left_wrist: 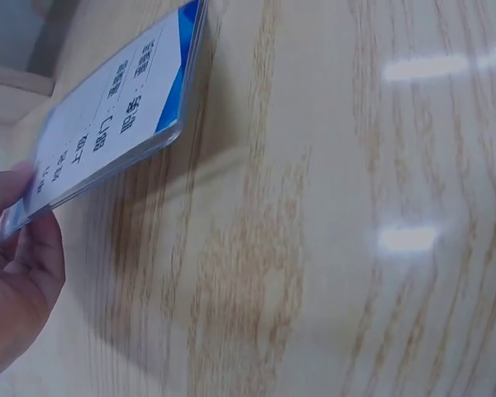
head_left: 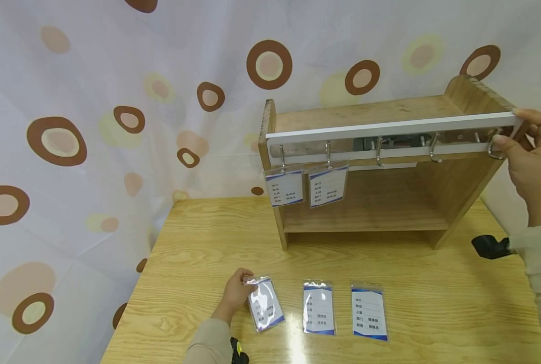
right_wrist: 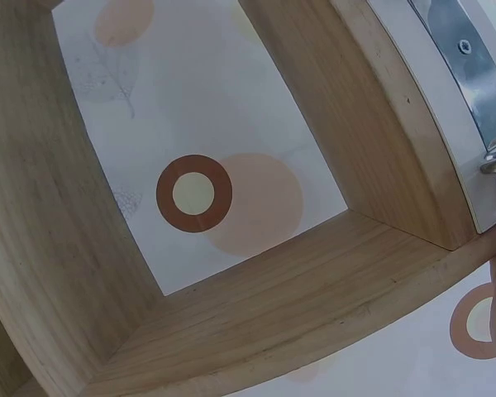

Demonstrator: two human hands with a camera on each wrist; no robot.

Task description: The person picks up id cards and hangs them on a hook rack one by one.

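Plastic badge [head_left: 266, 307], wooden rack [head_left: 379, 202], hands [head_left: 237, 292] [head_left: 539, 156] gripping each

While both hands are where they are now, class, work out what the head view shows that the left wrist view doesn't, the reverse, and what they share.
Head view only: the right hand gripping the end of the hook rail, two hanging badges, and two flat badges lying on the tabletop.

Left wrist view only: fingers against the underside of the held badge, and the shadow beside its edge.

Both: the left hand, the held badge it pinches, and the wood-grained tabletop.
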